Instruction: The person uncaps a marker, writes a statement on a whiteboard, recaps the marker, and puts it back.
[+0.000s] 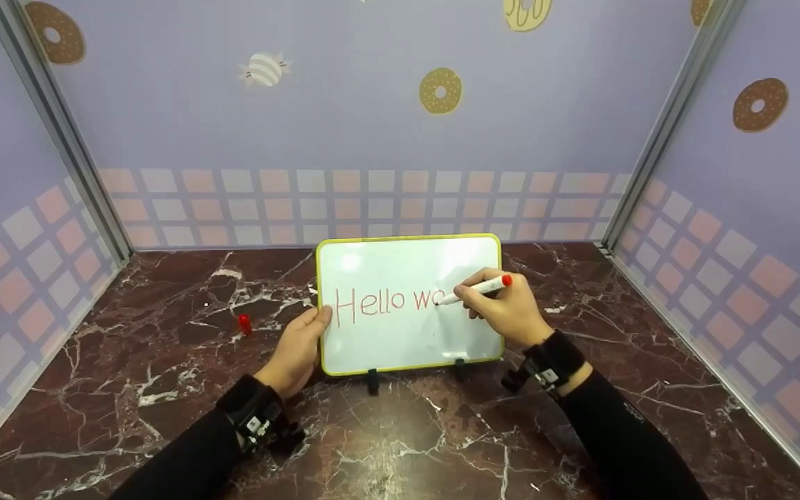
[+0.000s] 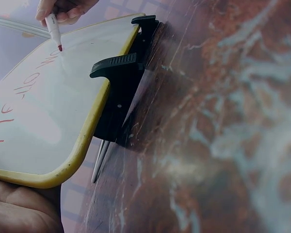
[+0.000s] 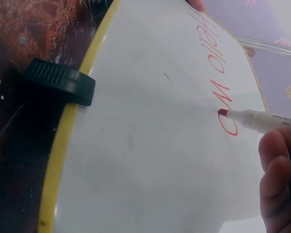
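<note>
A small whiteboard (image 1: 407, 340) with a yellow frame leans upright on a black stand (image 2: 119, 92). Red letters (image 1: 369, 303) on it read "Hello wo", the last one partly covered in the head view. My right hand (image 1: 511, 309) pinches a white marker (image 1: 483, 286) with a red end, and its red tip (image 3: 223, 112) touches the board at the "o". At the board's left edge my left hand (image 1: 297, 351) grips the frame, thumb on the front and fingers behind it, mostly hidden.
A red marker cap (image 1: 244, 323) stands on the dark red marbled table (image 1: 164, 430), left of the board. Patterned walls (image 1: 358, 139) enclose the table at the back and both sides. Two black stand clips (image 1: 373, 382) hold the board's lower edge.
</note>
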A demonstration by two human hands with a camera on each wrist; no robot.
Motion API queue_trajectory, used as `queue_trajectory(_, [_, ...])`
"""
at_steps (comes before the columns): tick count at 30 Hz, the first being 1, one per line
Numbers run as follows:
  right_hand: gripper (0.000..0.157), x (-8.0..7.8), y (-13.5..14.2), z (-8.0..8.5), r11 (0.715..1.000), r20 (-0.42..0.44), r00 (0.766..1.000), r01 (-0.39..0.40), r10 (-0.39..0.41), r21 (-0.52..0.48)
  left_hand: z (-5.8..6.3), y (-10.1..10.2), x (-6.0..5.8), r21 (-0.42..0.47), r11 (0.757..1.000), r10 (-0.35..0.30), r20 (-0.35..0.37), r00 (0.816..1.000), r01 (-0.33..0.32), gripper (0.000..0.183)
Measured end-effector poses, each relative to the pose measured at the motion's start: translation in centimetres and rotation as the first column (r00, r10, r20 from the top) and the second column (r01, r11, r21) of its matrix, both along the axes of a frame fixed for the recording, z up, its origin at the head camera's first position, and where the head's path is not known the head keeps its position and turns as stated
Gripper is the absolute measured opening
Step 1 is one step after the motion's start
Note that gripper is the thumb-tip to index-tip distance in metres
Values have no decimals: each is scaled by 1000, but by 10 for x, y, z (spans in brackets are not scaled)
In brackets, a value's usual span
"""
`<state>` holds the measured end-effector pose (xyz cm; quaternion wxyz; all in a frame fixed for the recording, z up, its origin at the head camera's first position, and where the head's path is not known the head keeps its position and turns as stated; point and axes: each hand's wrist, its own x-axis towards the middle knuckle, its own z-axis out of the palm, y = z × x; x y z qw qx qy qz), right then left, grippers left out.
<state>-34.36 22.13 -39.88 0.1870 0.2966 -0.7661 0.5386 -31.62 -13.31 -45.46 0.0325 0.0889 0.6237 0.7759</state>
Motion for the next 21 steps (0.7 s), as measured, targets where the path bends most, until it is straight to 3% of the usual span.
queue_trajectory(14, [9,0,0,2,1000,-7,1000,-8,8,-29,-1,0,-1,13,1000,9,18,1000,-9,43])
queue_trajectory(21, [10,-1,7,5,998,-42,999,29,-31,-52,0,1,-1,3,1000,8,9,1000,-8,43])
